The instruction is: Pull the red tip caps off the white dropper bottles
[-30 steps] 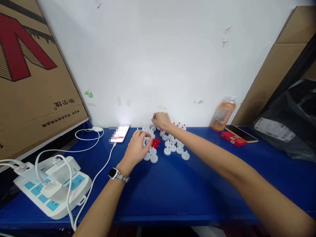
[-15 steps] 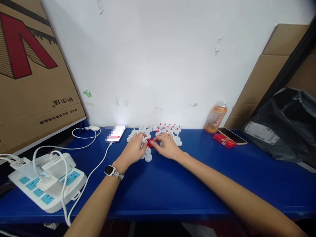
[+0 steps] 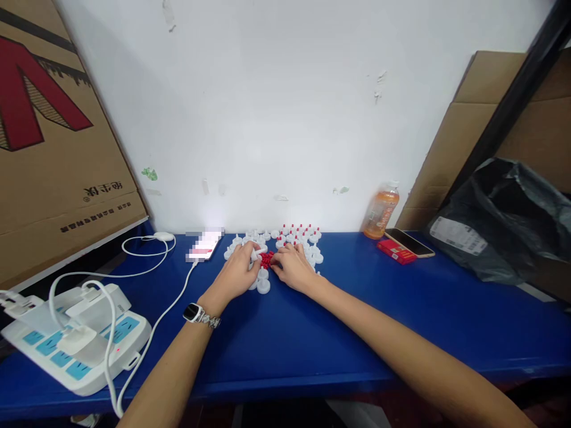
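Observation:
My left hand [image 3: 239, 270], a watch on its wrist, is closed on a white nozzle cap [image 3: 259, 253] that shows past the fingertips. Just right of it lies a pile of small red tips [image 3: 267, 260]. My right hand [image 3: 293, 266] reaches in at the pile's right edge with its fingers bent together; what they hold, if anything, is hidden. Around both hands stand several white round caps [image 3: 263, 286] with narrow spouts. Behind my right hand, a group of white caps [image 3: 301, 233] carries red tips on the spouts.
A lit phone [image 3: 207, 245] lies left of the caps on a charging cable. The white power strip [image 3: 84, 362] with plugs sits at front left. On the right are an orange drink bottle [image 3: 382, 209], a red box [image 3: 397, 251], a dark phone [image 3: 410, 242] and a black plastic bag [image 3: 495, 238].
My right hand's fingers have lowered toward the pile, slightly away from the white cap in my left hand. The whole view has shifted a little, moving the scene left.

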### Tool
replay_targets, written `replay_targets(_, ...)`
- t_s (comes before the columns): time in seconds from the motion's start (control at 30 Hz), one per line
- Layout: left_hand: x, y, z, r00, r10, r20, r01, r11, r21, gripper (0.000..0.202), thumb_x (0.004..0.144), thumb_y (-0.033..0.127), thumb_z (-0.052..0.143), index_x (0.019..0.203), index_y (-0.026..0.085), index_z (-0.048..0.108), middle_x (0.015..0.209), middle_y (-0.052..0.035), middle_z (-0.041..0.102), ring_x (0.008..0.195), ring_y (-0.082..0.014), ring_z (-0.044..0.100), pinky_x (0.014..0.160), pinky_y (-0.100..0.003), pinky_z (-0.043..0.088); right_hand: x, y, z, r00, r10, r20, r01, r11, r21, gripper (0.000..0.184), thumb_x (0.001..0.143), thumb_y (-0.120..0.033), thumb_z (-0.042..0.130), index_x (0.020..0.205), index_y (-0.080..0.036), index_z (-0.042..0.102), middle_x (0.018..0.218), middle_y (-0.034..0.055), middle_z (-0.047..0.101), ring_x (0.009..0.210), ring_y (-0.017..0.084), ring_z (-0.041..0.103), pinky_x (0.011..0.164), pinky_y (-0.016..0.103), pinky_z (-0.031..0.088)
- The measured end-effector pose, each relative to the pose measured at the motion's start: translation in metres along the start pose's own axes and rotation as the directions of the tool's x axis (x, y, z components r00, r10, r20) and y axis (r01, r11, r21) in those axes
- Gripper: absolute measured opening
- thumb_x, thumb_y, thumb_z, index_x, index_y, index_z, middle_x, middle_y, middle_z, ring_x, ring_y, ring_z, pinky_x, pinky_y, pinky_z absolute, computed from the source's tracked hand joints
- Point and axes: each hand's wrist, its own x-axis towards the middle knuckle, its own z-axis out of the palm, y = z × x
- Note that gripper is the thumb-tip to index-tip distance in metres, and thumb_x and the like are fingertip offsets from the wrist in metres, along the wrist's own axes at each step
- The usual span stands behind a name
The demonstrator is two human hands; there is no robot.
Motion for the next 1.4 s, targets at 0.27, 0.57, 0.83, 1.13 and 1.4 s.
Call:
replay_targets(0.27,0.000,0.003,0.000,1.000,0.023,0.007,-0.023,1.000,-0.009,0.027,0.091,0.032,0.045,0.115,0.022,0.054,0.097,-0.0074,0.058,0.089,-0.0236,0.060,0.084,-0.041,0.050,-0.003,0.005,0.000,1.000,-0.021,-0.003,0.021,1.000,0.006,0.014,0.091,-0.021,0.058,0.090,-0.020,0.072,0.090,0.0073,0.069,0.095,0.024,0.052,0.091,0.042,0.028)
replay_targets(0.57,0.000,0.005,0.001,1.000,0.021,0.023,-0.020,0.999,-0.040,0.030,0.094,0.035,0.044,0.119,0.021,0.050,0.097,-0.0066,0.057,0.090,-0.0228,0.060,0.087,-0.042,0.049,-0.001,0.001,-0.010,0.961,0.142,-0.239,-0.029,0.907,0.420,0.012,0.090,-0.026,0.058,0.085,-0.021,0.067,0.087,0.0034,0.071,0.090,0.020,0.059,0.091,0.038,0.037)
replay_targets(0.83,-0.003,0.021,0.011,0.993,0.109,0.050,-0.107,0.994,-0.030,0.031,0.097,0.037,0.042,0.121,0.020,0.049,0.102,-0.0087,0.060,0.095,-0.0245,0.061,0.087,-0.042,0.049,0.010,-0.013,-0.005,0.795,0.572,-0.200,0.028,0.296,0.955,0.029,0.074,-0.046,0.073,0.081,-0.018,0.070,0.075,0.0034,0.071,0.070,0.016,0.063,0.066,0.028,0.046)
replay_targets(1.13,-0.004,0.031,0.011,0.998,0.062,0.023,-0.063,0.995,0.079,0.029,0.098,0.036,0.041,0.120,0.019,0.049,0.095,-0.0076,0.061,0.092,-0.0253,0.062,0.080,-0.040,0.049,0.006,-0.023,-0.005,0.787,0.591,-0.177,0.082,0.183,0.980,0.030,0.066,-0.045,0.081,0.074,-0.018,0.069,0.068,0.0000,0.067,0.061,0.013,0.057,0.061,0.027,0.046)
replay_targets(1.4,-0.006,0.040,0.015,0.998,0.053,-0.044,-0.052,0.998,0.023,0.023,0.099,0.032,0.041,0.115,0.018,0.048,0.094,-0.0083,0.059,0.093,-0.0256,0.062,0.081,-0.041,0.051,0.005,-0.031,0.000,0.743,0.620,-0.252,0.178,0.180,0.967,0.030,0.066,-0.043,0.082,0.070,-0.019,0.065,0.069,0.0005,0.067,0.063,0.014,0.059,0.063,0.029,0.049)
